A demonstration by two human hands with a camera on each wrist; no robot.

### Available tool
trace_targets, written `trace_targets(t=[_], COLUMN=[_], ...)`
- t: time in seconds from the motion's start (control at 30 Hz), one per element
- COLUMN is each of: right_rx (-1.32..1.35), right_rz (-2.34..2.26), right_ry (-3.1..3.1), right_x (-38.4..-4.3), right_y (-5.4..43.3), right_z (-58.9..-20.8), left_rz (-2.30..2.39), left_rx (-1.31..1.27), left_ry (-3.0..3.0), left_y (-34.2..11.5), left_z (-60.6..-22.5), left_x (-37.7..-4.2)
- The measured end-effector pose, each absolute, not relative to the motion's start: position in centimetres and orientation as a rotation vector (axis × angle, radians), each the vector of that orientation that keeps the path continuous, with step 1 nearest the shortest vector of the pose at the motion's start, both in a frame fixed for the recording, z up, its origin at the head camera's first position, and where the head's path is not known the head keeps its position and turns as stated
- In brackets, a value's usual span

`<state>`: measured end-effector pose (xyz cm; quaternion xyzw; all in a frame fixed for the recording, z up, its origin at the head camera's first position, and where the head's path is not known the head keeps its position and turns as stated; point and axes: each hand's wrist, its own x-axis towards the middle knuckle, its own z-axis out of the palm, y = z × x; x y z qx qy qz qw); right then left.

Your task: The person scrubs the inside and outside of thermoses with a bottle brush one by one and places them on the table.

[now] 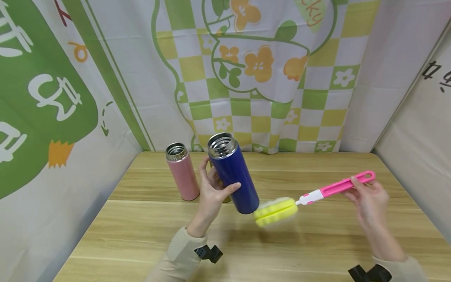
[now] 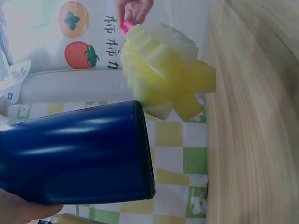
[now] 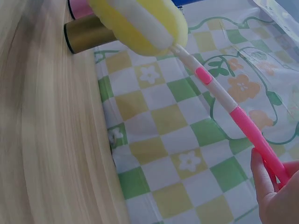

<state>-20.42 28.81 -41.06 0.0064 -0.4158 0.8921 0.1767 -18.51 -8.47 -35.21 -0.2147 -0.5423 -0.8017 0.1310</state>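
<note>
My left hand grips a blue thermos bottle without a lid, tilted and held above the table. In my right hand is the pink handle of a bottle brush, pinched near its looped end. The brush's yellow and white sponge head hangs beside the base of the blue bottle, outside it; whether they touch I cannot tell. In the left wrist view the sponge head shows close to the bottle's dark bottom edge.
A lidless pink thermos bottle stands on the wooden table left of my left hand. Behind the blue bottle is a gold bottle, mostly hidden in the head view. A patterned curtain hangs along the table's back edge.
</note>
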Motion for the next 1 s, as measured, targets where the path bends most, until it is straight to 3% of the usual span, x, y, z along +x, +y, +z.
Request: trace_targets(t=[0.33,1.0], right_rx=[-0.025,-0.108], right_rz=[2.301,2.282], right_ry=[-1.063,-1.044], right_x=[-16.7,-16.8], right_y=[25.5,26.0], right_z=[-35.1,-35.2], left_rz=[-2.208,-2.005], left_rx=[-0.61,-0.481], left_ry=[-1.733,-2.014], left_y=[-7.2,-4.4], left_z=[-36.0,-36.7], left_x=[-19.6,-21.2])
